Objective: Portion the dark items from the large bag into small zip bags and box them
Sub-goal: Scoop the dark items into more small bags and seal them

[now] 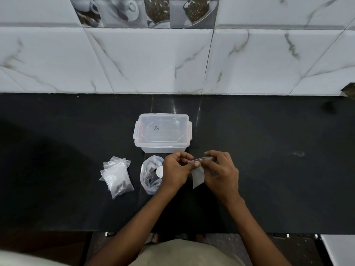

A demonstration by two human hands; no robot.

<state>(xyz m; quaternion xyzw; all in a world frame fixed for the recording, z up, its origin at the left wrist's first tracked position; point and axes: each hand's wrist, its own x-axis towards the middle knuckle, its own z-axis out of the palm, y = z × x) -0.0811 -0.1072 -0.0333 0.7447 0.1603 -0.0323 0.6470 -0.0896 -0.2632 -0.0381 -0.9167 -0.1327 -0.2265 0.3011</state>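
A small clear zip bag (197,176) hangs between my hands above the black counter. My left hand (175,170) pinches the left end of its top strip. The right end is pinched by my right hand (221,169). The large clear bag (150,175) with dark items lies open just left of my left hand. A pile of small zip bags (117,176), the front one holding dark pieces, lies further left. A clear plastic box (162,132) with its lid on and side clips stands behind my hands.
The black counter (269,160) runs wide to both sides. A marble-tiled wall (172,60) rises right behind the box. The counter's front edge is near my body, with floor below.
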